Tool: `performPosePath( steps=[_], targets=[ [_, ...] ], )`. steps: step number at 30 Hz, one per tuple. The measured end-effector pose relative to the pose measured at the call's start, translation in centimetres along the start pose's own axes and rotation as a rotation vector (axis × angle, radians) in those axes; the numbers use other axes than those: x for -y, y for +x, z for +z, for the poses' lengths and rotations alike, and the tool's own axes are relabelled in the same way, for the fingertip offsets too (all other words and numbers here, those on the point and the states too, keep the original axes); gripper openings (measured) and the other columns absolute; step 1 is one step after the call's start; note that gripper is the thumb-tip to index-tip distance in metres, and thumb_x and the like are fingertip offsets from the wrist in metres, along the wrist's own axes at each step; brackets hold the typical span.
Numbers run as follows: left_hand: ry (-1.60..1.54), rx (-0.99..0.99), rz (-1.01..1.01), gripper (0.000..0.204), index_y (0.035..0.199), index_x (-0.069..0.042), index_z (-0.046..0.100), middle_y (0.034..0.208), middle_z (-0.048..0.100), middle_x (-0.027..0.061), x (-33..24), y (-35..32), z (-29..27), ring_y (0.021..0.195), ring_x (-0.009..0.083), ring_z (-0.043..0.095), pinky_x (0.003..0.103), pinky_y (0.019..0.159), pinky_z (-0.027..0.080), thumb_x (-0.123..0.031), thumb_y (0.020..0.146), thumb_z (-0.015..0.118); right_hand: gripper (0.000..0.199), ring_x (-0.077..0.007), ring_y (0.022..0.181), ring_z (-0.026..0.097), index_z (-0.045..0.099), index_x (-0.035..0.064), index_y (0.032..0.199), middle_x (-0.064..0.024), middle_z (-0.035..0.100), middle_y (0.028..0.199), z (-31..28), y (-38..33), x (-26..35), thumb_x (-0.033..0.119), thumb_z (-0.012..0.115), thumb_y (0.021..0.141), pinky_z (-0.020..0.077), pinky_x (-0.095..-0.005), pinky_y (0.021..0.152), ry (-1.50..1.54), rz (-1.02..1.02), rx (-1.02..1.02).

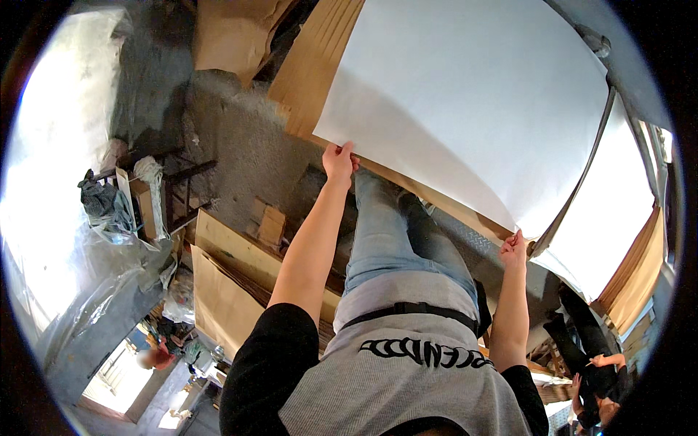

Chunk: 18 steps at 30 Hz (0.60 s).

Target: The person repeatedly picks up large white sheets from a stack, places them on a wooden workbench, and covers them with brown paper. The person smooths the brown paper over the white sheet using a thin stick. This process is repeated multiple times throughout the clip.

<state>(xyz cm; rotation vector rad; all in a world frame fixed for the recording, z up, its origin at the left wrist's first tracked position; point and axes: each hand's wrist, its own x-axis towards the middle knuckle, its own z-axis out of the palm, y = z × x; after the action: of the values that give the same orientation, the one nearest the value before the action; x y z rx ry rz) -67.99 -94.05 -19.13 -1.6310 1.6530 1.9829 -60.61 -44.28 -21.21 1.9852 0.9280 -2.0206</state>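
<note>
A large white sheet [465,102] fills the upper middle of the view. My left hand [339,161] grips its near left corner. My right hand [513,249] pinches its near right corner. The sheet lies over a stack of brown cardboard sheets [313,73] on a work surface. My legs in blue jeans [392,232] stand below the sheet's near edge.
More brown cardboard sheets [218,283] lean at my left. A small wooden block [271,225] lies on the concrete floor [233,138]. Another white sheet [611,218] lies at the right. A person in black [592,363] works at the lower right. Plastic wrap [109,247] sits left.
</note>
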Motion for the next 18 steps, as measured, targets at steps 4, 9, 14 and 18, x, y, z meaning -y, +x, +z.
performPosePath(
  steps=[4, 9, 14, 18],
  targets=[
    [-0.062, -0.029, 0.019, 0.012, 0.08, -0.003, 0.047, 0.06, 0.048, 0.0034, 0.1, -0.5, 0.0, 0.045, 0.0112, 0.047, 0.025, 0.036, 0.036, -0.011, 0.082, 0.055, 0.017, -0.0019, 0.048, 0.05, 0.053, 0.0144, 0.078, 0.0035, 0.055, 0.062, -0.6, -0.8, -0.4, 0.031, 0.054, 0.084, 0.0208, -0.0164, 0.029, 0.023, -0.103, -0.02],
    [-0.084, -0.087, -0.016, 0.015, 0.082, -0.003, 0.046, 0.063, 0.049, 0.0036, 1.8, 1.4, -1.2, 0.045, 0.0114, 0.044, 0.025, 0.036, 0.034, -0.014, 0.083, 0.055, 0.016, -0.0016, 0.061, 0.056, 0.052, 0.011, 0.09, -0.0004, 0.061, 0.08, -3.6, -0.4, -1.4, 0.026, 0.05, 0.087, 0.022, -0.0164, 0.031, 0.019, -0.079, 0.035],
    [-0.343, -0.208, -0.182, 0.018, 0.076, -0.007, 0.042, 0.062, 0.045, 0.0042, 0.7, 2.3, -1.6, 0.047, 0.0141, 0.045, 0.025, 0.035, 0.034, -0.017, 0.083, 0.056, 0.017, -0.0041, 0.076, 0.06, 0.051, 0.0069, 0.094, -0.0062, 0.062, 0.096, -4.0, -0.7, -2.8, 0.022, 0.046, 0.089, 0.0209, -0.0153, 0.032, 0.004, -0.122, 0.035],
    [-0.455, -0.083, -0.18, 0.02, 0.074, -0.009, 0.04, 0.06, 0.045, 0.0039, 0.8, 3.5, -3.0, 0.044, 0.0131, 0.042, 0.024, 0.035, 0.033, -0.018, 0.084, 0.055, 0.016, -0.0047, 0.078, 0.061, 0.051, 0.0064, 0.092, -0.0059, 0.062, 0.096, -4.0, -1.3, -3.5, 0.022, 0.046, 0.089, 0.021, -0.0153, 0.032, 0.005, -0.117, 0.029]
  ],
)
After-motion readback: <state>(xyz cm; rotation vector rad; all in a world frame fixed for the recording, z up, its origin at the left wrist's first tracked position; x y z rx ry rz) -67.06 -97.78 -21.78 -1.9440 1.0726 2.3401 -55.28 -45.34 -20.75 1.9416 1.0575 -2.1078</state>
